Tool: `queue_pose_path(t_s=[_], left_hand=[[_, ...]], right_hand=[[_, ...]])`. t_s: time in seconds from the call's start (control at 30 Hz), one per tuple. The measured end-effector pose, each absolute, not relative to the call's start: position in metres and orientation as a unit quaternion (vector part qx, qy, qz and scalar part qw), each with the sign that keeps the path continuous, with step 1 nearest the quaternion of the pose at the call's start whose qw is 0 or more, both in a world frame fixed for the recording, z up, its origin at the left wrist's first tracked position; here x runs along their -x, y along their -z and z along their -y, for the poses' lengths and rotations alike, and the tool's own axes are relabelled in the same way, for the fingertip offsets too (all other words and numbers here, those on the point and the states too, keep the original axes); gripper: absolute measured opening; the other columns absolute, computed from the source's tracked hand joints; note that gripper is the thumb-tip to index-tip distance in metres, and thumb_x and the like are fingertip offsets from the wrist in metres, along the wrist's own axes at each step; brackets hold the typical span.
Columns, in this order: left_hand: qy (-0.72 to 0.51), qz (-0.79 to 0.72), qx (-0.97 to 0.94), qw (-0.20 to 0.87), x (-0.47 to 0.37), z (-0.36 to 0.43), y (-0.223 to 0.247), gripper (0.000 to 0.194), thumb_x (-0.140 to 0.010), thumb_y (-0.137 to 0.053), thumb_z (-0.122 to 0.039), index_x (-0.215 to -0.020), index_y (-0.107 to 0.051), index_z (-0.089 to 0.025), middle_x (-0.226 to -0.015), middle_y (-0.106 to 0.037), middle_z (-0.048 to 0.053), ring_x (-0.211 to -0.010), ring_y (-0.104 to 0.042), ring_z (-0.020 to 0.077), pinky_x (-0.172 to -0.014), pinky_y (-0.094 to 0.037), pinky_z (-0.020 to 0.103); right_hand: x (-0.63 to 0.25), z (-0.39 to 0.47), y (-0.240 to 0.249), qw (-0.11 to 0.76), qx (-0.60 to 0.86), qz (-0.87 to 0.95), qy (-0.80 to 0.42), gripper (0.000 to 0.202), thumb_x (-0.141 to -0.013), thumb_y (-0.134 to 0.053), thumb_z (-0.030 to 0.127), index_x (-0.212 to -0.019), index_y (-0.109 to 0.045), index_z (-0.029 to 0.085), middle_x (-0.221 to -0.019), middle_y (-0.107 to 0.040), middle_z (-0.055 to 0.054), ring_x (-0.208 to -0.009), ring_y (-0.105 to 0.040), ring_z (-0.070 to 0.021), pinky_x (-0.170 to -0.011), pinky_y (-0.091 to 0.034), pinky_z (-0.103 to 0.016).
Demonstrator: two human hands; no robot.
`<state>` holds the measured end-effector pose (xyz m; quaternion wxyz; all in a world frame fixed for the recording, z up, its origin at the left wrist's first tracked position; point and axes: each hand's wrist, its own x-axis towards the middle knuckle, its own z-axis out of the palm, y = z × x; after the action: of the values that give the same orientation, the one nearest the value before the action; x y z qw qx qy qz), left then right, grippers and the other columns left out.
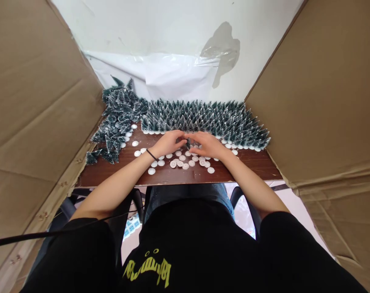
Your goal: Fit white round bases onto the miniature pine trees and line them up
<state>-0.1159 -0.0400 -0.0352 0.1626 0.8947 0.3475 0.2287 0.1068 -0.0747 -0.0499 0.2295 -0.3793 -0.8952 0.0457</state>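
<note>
Small tree [188, 143], dark green, shows in the gap between our two hands, above the middle of the brown table [169, 177]. Our left hand [170, 142] comes in from one side with its fingers curved and its thumb beside the tree; our right hand [206, 144] comes in from the other, its forefinger reaching towards the left fingertips and its thumb lower down. Both hands are bent around the tree, but we cannot tell which fingers, if any, pinch it, since it is tiny and partly covered.

Under and around our hands we see white discs [211, 170] scattered on the wood, most of them in front of us and a few more to the left. Just beyond our fingers, a block of trees [197, 118] stands upright in packed rows, white bases showing along its near edge. At its left end, touching it, lies a heap of trees [117, 114] tipped every which way, spilling down the table's left side.

We have a black band [151, 154] on the left wrist and wear a black shirt [197, 252] with yellow lettering [151, 268]. Behind the trees rises a white wall [172, 24] with a grey patch [223, 49] on it, and brown cardboard [325, 101] closes us in on both sides.
</note>
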Motion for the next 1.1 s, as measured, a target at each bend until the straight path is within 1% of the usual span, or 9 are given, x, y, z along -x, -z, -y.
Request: queue_pose_path(t_s=[0.17, 0.37, 0.5, 0.57, 0.67, 0.8, 0.87, 1.0, 1.1], left_hand=[[-0.236, -0.365, -0.883, 0.178, 0.115, 0.042, 0.035, 0.016, -0.089, -0.057, -0.026, -0.089, -0.069, -0.016, -0.081, -0.071, 0.004, -0.073, -0.061, 0.0149, -0.068, -0.044, 0.025], [-0.255, -0.367, -0.869, 0.211, 0.114, 0.045, 0.032, 0.025, -0.093, -0.052, -0.034, -0.094, -0.070, -0.016, -0.087, -0.072, 0.004, -0.074, -0.060, 0.0144, -0.070, -0.044, 0.026], [-0.280, -0.366, -0.876, 0.146, 0.111, 0.050, 0.030, 0.031, -0.097, -0.045, -0.035, -0.085, -0.067, -0.016, -0.081, -0.068, 0.006, -0.076, -0.058, 0.0169, -0.073, -0.045, 0.030], [-0.286, -0.320, -0.897, 0.107, 0.109, 0.056, 0.028, 0.034, -0.097, -0.044, -0.036, -0.081, -0.066, -0.016, -0.081, -0.067, 0.008, -0.082, -0.059, 0.0196, -0.080, -0.046, 0.033], [-0.229, -0.166, -0.952, 0.120, 0.101, 0.070, 0.027, 0.033, -0.099, -0.045, -0.039, -0.096, -0.071, -0.019, -0.100, -0.071, 0.010, -0.097, -0.061, 0.0222, -0.093, -0.046, 0.038], [-0.126, -0.053, -0.981, 0.137, 0.092, 0.085, 0.034, 0.035, -0.099, -0.051, -0.040, -0.128, -0.067, -0.027, -0.134, -0.066, 0.009, -0.127, -0.053, 0.0266, -0.106, -0.039, 0.042], [-0.110, -0.060, -0.983, 0.135, 0.090, 0.085, 0.039, 0.034, -0.099, -0.053, -0.037, -0.128, -0.068, -0.027, -0.132, -0.068, 0.009, -0.126, -0.055, 0.0265, -0.103, -0.040, 0.040], [-0.123, -0.118, -0.976, 0.133, 0.092, 0.077, 0.041, 0.028, -0.099, -0.051, -0.026, -0.114, -0.074, -0.024, -0.112, -0.075, 0.007, -0.110, -0.062, 0.0217, -0.091, -0.041, 0.034], [-0.125, -0.132, -0.976, 0.121, 0.094, 0.076, 0.040, 0.024, -0.096, -0.057, -0.028, -0.109, -0.075, -0.022, -0.108, -0.076, 0.006, -0.105, -0.062, 0.0214, -0.088, -0.039, 0.033]], right_hand=[[-0.104, 0.074, 0.053, 0.214, 0.383, 0.898, -0.037, 0.058, -0.089, -0.068, 0.046, -0.138, -0.055, 0.020, -0.102, -0.072, -0.009, -0.094, -0.063, -0.0266, -0.083, -0.049, -0.039], [-0.103, 0.074, 0.052, 0.273, 0.389, 0.880, -0.012, 0.031, -0.099, -0.049, 0.034, -0.122, -0.065, 0.022, -0.096, -0.074, -0.008, -0.089, -0.063, -0.0238, -0.082, -0.049, -0.037], [-0.108, 0.074, 0.049, 0.330, 0.438, 0.836, 0.014, 0.033, -0.099, -0.046, 0.038, -0.111, -0.071, 0.020, -0.087, -0.074, -0.007, -0.081, -0.064, -0.0225, -0.082, -0.050, -0.037], [-0.112, 0.073, 0.048, 0.364, 0.470, 0.804, 0.014, 0.035, -0.100, -0.044, 0.040, -0.110, -0.071, 0.020, -0.092, -0.075, -0.008, -0.078, -0.065, -0.0213, -0.082, -0.050, -0.036], [-0.118, 0.070, 0.047, 0.405, 0.501, 0.765, 0.007, 0.037, -0.100, -0.042, 0.044, -0.108, -0.071, 0.022, -0.100, -0.076, -0.008, -0.075, -0.065, -0.0199, -0.079, -0.051, -0.035], [-0.119, 0.068, 0.048, 0.402, 0.504, 0.764, 0.006, 0.036, -0.099, -0.045, 0.044, -0.107, -0.072, 0.022, -0.091, -0.076, -0.007, -0.074, -0.066, -0.0204, -0.080, -0.052, -0.035], [-0.118, 0.068, 0.050, 0.387, 0.500, 0.774, 0.005, 0.035, -0.098, -0.046, 0.042, -0.108, -0.072, 0.021, -0.086, -0.076, -0.006, -0.074, -0.065, -0.0206, -0.082, -0.051, -0.036], [-0.115, 0.068, 0.052, 0.358, 0.498, 0.790, 0.001, 0.034, -0.099, -0.046, 0.041, -0.110, -0.072, 0.021, -0.085, -0.075, -0.006, -0.075, -0.064, -0.0215, -0.084, -0.049, -0.037], [-0.114, 0.067, 0.053, 0.348, 0.497, 0.795, -0.004, 0.034, -0.098, -0.047, 0.040, -0.111, -0.072, 0.021, -0.087, -0.076, -0.006, -0.075, -0.064, -0.0214, -0.085, -0.048, -0.037]])
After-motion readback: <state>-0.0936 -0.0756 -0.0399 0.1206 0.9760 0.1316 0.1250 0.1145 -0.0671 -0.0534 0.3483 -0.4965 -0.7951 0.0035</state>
